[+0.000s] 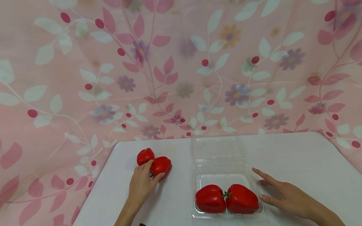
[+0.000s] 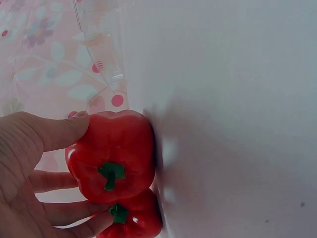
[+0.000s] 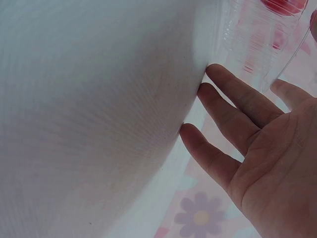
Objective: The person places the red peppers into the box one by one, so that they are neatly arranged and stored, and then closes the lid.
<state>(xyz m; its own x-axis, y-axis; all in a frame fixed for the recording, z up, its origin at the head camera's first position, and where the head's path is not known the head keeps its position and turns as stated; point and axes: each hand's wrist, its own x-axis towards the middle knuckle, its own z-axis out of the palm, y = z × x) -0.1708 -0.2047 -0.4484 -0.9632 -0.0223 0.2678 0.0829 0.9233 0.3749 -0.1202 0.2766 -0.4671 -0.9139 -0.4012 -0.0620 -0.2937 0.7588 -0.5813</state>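
Observation:
On the left side of the table, my left hand [image 1: 142, 183] grips a red bell pepper [image 1: 163, 166], thumb on one side and fingers on the other. In the left wrist view that pepper [image 2: 119, 144] shows its green stem toward the camera. Right beside it lies a second red bell pepper [image 1: 145, 156], with fingertips close to its stem. A clear plastic clamshell box [image 1: 223, 217], lid laid back, holds two red bell peppers, one left [image 1: 210, 199] and one right [image 1: 243, 200], stems facing each other. My right hand [image 1: 292, 199] has its fingers spread beside the box's right side, holding nothing.
A white-covered table [image 1: 305, 157] lies under everything. The box's transparent lid [image 1: 217, 149] lies flat toward the back edge. Behind the table hangs a pink floral cloth [image 1: 181, 78]. A small dark object [image 1: 142, 224] shows at the bottom edge of the head view.

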